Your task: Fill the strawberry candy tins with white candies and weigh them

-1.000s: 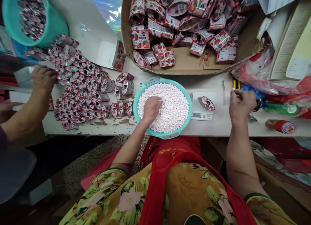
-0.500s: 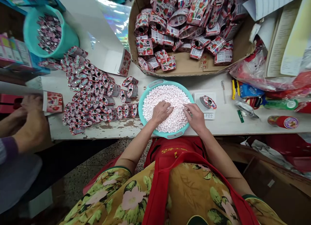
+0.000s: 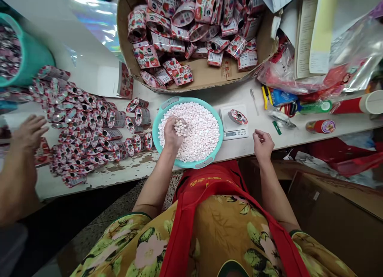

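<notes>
My left hand (image 3: 172, 133) is over the left part of a turquoise basin (image 3: 222, 129), cupped around a heap of small pale candies (image 3: 200, 133). The same candies fill the basin. Past the basin's right side, my right hand (image 3: 263, 146) hovers at the table's front edge, fingers loosely curled and apart, holding nothing I can see. Between that hand and the basin sits a white digital scale (image 3: 243, 133). A strawberry-printed oval packet (image 3: 238, 116) lies on its plate.
A cardboard box (image 3: 194, 83) full of printed packets stands behind the basin. Packets with round holes (image 3: 86, 129) crowd the left side, near a co-worker's hand (image 3: 28, 133). A turquoise bucket (image 3: 36, 57) is at far left. Plastic bags (image 3: 344, 69) and a small jar (image 3: 321, 126) lie right.
My right hand has left the basin and moved right, past the scale. My left hand has turned and scooped up candies. The view has shifted right; the co-worker's hand has opened out.
</notes>
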A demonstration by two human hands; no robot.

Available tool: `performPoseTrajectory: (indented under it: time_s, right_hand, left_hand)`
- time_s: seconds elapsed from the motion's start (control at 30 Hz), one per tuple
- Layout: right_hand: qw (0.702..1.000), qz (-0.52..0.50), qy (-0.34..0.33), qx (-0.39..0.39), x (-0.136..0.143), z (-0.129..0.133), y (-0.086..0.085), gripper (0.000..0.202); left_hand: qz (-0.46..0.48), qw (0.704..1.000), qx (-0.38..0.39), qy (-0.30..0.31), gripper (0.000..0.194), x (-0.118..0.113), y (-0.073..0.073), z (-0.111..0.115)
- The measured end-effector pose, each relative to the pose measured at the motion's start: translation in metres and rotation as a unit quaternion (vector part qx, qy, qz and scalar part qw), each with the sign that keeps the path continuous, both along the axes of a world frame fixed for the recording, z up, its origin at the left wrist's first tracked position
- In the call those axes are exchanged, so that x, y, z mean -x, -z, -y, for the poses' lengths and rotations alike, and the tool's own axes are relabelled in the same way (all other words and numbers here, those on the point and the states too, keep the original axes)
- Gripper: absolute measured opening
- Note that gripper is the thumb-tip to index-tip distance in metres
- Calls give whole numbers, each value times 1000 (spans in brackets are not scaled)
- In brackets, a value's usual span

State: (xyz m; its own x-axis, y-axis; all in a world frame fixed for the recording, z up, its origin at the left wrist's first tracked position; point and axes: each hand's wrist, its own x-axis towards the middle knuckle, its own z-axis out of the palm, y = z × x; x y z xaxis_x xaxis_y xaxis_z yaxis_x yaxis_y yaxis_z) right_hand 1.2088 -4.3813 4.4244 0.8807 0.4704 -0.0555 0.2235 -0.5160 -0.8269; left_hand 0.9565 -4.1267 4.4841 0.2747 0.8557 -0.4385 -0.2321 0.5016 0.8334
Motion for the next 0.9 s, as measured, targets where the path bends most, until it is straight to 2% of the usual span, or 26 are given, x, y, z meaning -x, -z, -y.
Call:
performPoseTrajectory:
  time_s: [0.13,0.3,0.47,0.6,0.7,0.8,0.9]
  right_hand:
    - [1000,-29,-9,-7,2,-7,5,32]
    - [999,-32,-31,3,-7,-9,8,33]
    - [999,-17,-41,-4,-21,-18,15,33]
    - [999,1,-47,-22,-28,-27,21,38]
    - [998,4,-50,-36,-29,-33,23,43]
    - [996,-5,-74,-54,-28,-41,23,45]
    - [992,-7,-114,-59,-26,-54,28,66]
  left_hand:
    - [41,998,46,-33,43,-5,0,-7]
    - [9,998,-32,-52,60,-13,5,-11]
    - [-47,987,-136,-71,53,-19,2,-12]
    - [-103,984,-139,-50,46,-21,1,-11]
    - [-107,988,-98,-50,35,-23,1,-12]
    - [-38,997,-1,-69,24,-22,1,-17]
    - [39,991,101,-78,27,-21,-1,-22]
